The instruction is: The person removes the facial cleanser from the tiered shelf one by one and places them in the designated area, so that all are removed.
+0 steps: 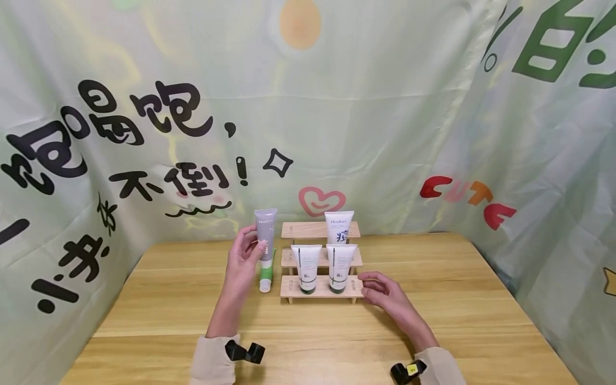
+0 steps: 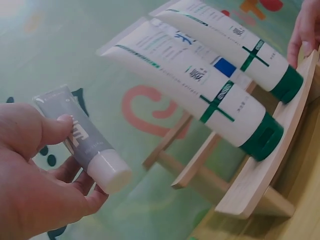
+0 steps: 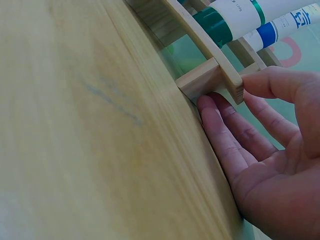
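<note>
"Grey plastic in the head view: where is that squeeze tube (image 1: 266,227), and which faults do I guard against?"

"From my remote station I read it upright, white cap (image 2: 111,171) down, just left of the three-tier wooden stand (image 1: 304,230). Fault one: the cap could knock the green-and-white tube (image 1: 266,273) partly hidden behind it. Cause: the two line up closely; I cannot tell whether they touch. Fault two: the white tubes (image 1: 307,261) with dark green caps could topple from the front board (image 1: 322,289). Cause: a tug on the stand, given their narrow footing. Fault three: the grey body could twist or slip. Cause: uneven thumb pressure on a soft wall."

"Report both hands."

"Left hand (image 1: 240,259): thumb and fingers parted only by the tube's thickness, pinching its body and leaving the cap free. Right hand (image 1: 392,295): partly closed, thumb and forefinger at the right end of the front board, remaining fingers bent below it near the leg (image 3: 201,78). How firmly it grips, I cannot tell."
</note>
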`<state>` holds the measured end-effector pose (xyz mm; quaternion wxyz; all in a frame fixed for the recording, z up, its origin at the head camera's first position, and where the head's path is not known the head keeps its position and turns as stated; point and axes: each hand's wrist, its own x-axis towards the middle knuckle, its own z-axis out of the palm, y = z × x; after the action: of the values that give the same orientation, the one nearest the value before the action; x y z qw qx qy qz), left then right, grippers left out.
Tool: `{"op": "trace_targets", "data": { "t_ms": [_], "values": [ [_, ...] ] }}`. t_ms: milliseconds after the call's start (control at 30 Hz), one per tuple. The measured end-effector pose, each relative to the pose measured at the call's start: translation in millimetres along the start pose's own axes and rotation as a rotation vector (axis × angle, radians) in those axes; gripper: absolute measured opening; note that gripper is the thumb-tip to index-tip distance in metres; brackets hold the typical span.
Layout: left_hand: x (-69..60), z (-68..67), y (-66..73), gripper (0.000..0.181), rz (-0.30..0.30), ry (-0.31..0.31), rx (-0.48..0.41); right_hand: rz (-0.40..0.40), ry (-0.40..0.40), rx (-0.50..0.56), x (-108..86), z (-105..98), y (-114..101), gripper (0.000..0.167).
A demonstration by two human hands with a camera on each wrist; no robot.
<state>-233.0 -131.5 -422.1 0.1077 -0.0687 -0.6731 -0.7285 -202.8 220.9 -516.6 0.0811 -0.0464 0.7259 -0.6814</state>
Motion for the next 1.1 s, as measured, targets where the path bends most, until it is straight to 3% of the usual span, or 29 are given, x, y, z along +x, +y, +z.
{"op": "trace_targets", "data": {
  "t_ms": [233,633,767,900,1000,1100],
  "values": [
    [-4.8,-19.3,6.4,0.038,-0.012,0.047,-0.017,-0.002,0.007,-0.013,-0.1,-2,-1,0.045],
    [-4.8,-45.3,0.5,0.039,-0.194,0.159,-0.092,-0.014,-0.008,-0.001,-0.8,-3,0,0.046],
    [-5.2,-54.1,-3.6,0.041,-0.2,0.153,-0.153,-0.011,-0.006,-0.013,-0.2,-3,-1,0.046],
    [-6.7,-64.4,-10.2,0.047,-0.168,0.164,-0.158,-0.008,-0.01,-0.008,0.5,-2,-2,0.046],
    [-6.0,-73.0,-17.3,0.049,-0.167,0.195,-0.084,-0.008,-0.012,-0.005,0.4,-1,-1,0.046],
    [-2.7,-81.3,-24.7,0.051,-0.204,0.223,0.012,-0.012,-0.008,-0.005,0.3,0,-1,0.046]
  ]
}}
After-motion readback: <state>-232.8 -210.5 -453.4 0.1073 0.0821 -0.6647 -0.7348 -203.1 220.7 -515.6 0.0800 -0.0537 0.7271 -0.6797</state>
